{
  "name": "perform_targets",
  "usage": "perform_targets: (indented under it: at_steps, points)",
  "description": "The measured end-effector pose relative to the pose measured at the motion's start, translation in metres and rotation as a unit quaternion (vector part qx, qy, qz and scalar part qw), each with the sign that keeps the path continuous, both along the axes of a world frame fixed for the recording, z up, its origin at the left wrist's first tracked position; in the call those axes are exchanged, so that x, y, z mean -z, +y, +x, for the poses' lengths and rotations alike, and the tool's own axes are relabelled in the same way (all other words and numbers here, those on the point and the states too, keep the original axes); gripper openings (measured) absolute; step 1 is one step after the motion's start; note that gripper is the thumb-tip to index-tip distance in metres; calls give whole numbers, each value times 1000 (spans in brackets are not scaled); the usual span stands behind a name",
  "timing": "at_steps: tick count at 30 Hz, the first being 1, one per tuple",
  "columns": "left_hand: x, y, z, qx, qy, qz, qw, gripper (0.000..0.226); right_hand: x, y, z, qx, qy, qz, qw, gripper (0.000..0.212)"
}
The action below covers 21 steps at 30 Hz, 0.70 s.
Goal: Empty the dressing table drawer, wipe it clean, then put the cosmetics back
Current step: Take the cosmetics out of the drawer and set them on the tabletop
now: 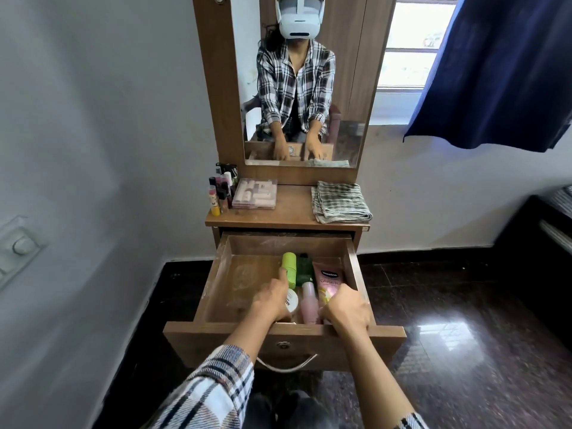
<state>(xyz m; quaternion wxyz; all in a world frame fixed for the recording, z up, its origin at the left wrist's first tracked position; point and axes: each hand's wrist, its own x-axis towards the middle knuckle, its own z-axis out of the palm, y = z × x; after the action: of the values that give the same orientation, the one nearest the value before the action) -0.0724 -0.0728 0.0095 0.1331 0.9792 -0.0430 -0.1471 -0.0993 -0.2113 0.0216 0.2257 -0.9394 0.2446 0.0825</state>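
The dressing table (288,219) stands against the wall, its mirror (305,88) rising above the wooden top. Below that top the drawer (216,292) is pulled fully out, and everything else sits relative to it.

Above the drawer, on the right of the tabletop, lies a folded checked cloth (340,202); on the left sits a clear plastic case (255,193) with a cluster of small bottles and lipsticks (219,190) just beside it.

Inside the drawer the left half is bare wood, while the cosmetics crowd its right half — a pink Vaseline tube (328,281) nearest the right wall, a pink bottle (309,303) beside it, a dark green bottle (305,269) toward the back, a light green bottle (288,269) to its left, and a white jar (291,300) toward the front.

The left hand (272,297) reaches in over the white jar, index finger stretched out to touch the light green bottle, the other fingers curled — whether they grasp the jar cannot be told. The right hand (348,306) is at the drawer's front right, fingers curled downward around the lower end of the Vaseline tube.
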Motion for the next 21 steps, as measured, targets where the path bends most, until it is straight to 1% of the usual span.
perform_targets:
  at_steps: [3, 8, 12, 16, 19, 21]
  points:
    - [-4, 1, -4, -13, -3, -15, 1000, 97, -5, 2, -3, 5, -12, 23, 1000, 38]
    - [-25, 6, -18, -43, -32, -29, 998, 95, -27, 4, -16, 12, -48, 63, 997, 50]
    - [-43, 11, -25, -76, -83, -40, 993, 78, -49, 8, -24, 11, -109, 82, 991, 52]
    - [-64, 16, -28, -108, -140, -104, 979, 67, -73, 17, -21, 15, -172, 113, 979, 56]
    - [-76, 19, -23, -124, -173, -164, 963, 63, -84, 23, -10, 11, -211, 125, 969, 61]
    - [-83, 21, -16, -124, -191, -182, 956, 64, -89, 27, 1, 10, -236, 129, 963, 60]
